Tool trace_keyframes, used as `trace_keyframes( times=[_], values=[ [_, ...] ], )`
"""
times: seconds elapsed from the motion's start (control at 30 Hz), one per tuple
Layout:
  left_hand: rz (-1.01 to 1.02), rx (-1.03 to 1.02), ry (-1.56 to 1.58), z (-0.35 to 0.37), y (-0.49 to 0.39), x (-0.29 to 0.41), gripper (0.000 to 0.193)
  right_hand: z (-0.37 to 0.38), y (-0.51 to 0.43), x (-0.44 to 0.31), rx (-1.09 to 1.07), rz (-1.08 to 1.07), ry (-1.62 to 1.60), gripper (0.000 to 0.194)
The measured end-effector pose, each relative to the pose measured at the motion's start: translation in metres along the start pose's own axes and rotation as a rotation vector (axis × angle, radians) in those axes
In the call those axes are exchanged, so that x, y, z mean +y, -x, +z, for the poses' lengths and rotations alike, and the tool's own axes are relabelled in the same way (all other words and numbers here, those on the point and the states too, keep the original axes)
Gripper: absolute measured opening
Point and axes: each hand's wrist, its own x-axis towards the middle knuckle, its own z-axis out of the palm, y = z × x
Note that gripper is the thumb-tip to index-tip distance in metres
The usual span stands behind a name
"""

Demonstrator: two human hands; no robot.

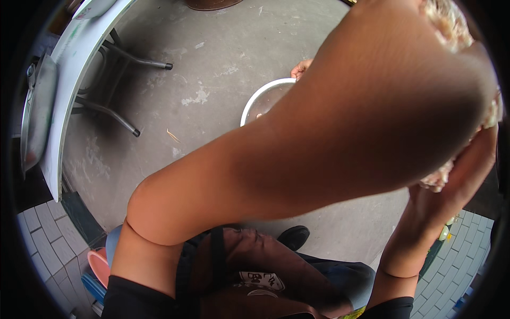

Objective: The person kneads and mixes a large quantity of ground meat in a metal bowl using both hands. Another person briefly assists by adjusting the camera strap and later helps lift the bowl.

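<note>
My left arm crosses the view from lower left to upper right. My left hand (414,79), large, blurred and close to the camera, lies against a pale, pinkish, lumpy mass (450,24); its fingers cannot be made out. More of the lumpy stuff shows below it at the right. My right forearm (442,207) rises along the right side towards this mass, and its hand is hidden behind the left one or past the picture's rim. Beyond my left arm, a round basin with a white rim (263,90) is partly covered; another person's hand (301,69) touches its edge.
At the left stands a white table (75,60) with metal legs (119,119) and a metal lid or pan (40,111) at its edge. A pink basin (99,265) is at lower left. Below me are a dark shoe (294,237) and concrete floor (199,139). Pale tiles (466,251) lie lower right.
</note>
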Motion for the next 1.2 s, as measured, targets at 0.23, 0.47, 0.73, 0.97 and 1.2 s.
trace_keyframes(
  times=[0.23, 0.47, 0.73, 0.97, 1.2],
  values=[
    [-0.385, 0.198, -0.212, 0.018, 0.106, -0.160, 0.069, 0.102, 0.128, 0.202, -0.025, -0.044, 0.468, 0.069],
    [-1.102, -0.051, -0.740, 0.044, 0.204, -0.228, 0.088, 0.089, 0.156, 0.292, -0.480, 0.436, 0.515, 0.040],
    [-1.574, 0.880, -0.199, 0.064, 0.244, -0.256, 0.096, 0.135, 0.090, 0.390, -0.838, 0.695, 0.315, 0.061],
    [-1.213, 1.334, 0.998, 0.033, 0.237, -0.309, 0.078, 0.244, 0.088, 0.408, -1.056, 1.139, -0.151, 0.070],
    [-1.074, 0.886, 0.353, 0.057, 0.250, -0.263, 0.056, 0.158, 0.093, 0.326, -1.088, 1.012, -0.516, 0.058]
  ],
)
